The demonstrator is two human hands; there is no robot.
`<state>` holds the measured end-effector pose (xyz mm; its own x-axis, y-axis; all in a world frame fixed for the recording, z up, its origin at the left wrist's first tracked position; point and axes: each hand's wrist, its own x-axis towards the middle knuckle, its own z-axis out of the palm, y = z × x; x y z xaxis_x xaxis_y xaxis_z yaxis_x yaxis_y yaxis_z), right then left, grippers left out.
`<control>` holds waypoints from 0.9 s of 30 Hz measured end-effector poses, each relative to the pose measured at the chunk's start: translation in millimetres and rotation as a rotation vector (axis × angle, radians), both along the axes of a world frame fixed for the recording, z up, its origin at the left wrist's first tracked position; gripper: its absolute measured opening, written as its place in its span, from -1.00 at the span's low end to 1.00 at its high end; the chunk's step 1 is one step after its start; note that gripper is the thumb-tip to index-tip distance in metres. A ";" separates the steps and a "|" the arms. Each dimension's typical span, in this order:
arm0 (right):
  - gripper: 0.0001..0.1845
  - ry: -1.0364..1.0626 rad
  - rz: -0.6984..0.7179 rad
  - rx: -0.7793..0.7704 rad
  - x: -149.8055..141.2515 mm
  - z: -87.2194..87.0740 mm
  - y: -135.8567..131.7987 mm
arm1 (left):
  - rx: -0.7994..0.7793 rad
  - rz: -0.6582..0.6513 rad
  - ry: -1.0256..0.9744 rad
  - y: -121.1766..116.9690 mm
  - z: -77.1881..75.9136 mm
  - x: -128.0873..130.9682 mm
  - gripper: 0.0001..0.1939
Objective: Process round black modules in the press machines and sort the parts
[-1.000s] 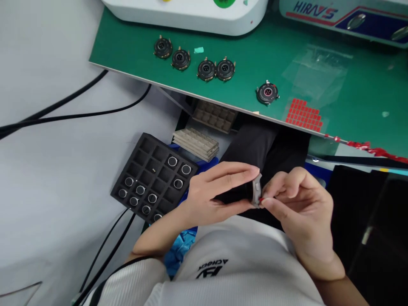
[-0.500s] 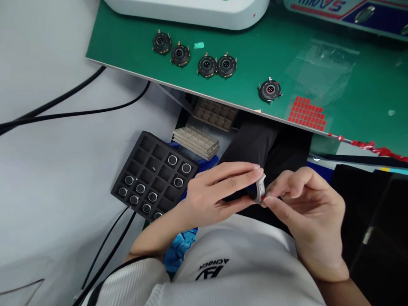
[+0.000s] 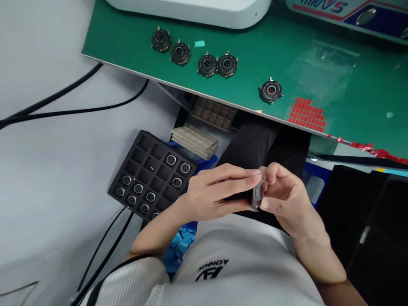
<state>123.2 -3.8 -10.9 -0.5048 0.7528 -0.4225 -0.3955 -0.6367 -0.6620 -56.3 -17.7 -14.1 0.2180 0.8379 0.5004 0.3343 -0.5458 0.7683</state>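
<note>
And there it was: the left hand (image 3: 216, 191) curled around a dark grey-rimmed watch case (image 3: 256, 197) above black trousers (image 3: 255, 146), the right hand (image 3: 283, 197) pinching its edge, and a black foam tray (image 3: 143, 136) of metal rings (image 3: 171, 160) just beside the left hand!

White ribbed sleeve (image 3: 134, 282), white shirt (image 3: 245, 250), black logo (image 3: 212, 272)

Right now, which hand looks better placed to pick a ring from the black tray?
Probably the left hand: its wrist lies beside the black tray, though it is holding the grey-edged piece. The right hand sits farther from the tray, on the far side of that piece, with its fingers on it.
</note>
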 end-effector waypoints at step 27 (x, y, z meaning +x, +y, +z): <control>-0.67 -0.424 -0.216 0.587 0.5 2.8 -19.9 | -0.680 -0.080 -0.754 -16.8 -5.2 44.3 -0.77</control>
<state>123.6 -23.7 -8.1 -0.2043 0.9778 -0.0466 -0.1072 -0.0697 -0.9918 -12.1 -34.5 -19.3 0.1103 0.9928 -0.0464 -0.3836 0.0856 0.9195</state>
